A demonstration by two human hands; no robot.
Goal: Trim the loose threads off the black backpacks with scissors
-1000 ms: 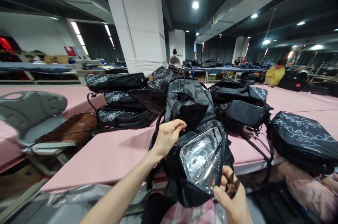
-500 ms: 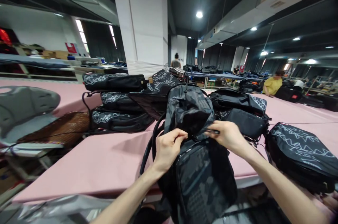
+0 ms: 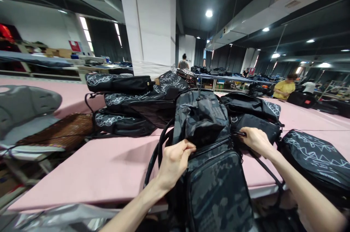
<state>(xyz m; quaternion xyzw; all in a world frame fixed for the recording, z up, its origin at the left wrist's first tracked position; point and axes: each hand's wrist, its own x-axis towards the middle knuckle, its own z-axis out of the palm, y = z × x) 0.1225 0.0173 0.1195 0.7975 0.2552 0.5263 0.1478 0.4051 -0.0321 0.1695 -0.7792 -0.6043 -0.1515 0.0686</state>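
A black-and-grey camouflage backpack (image 3: 218,188) stands tilted at the table's near edge, its upper part lying back over the table. My left hand (image 3: 176,159) is closed in a pinch on the backpack's fabric, at the left end of a zipper (image 3: 210,148) that runs across above the front pocket. At the right side of the bag my right hand (image 3: 257,140) is closed on a small dark piece that looks like the zipper pull (image 3: 240,134). The fingertips partly hide it.
Black bags with white line patterns (image 3: 123,120) are stacked at left on the pink table (image 3: 109,166). More bags (image 3: 257,126) lie behind at right, and a patterned bag (image 3: 317,155) lies far right. A grey chair (image 3: 30,100) stands left. A person in yellow (image 3: 284,88) is beyond.
My right hand has moved right, away from my left hand, along the zipper line, which now shows as a straight closed seam. My left hand has stayed at nearly the same spot.
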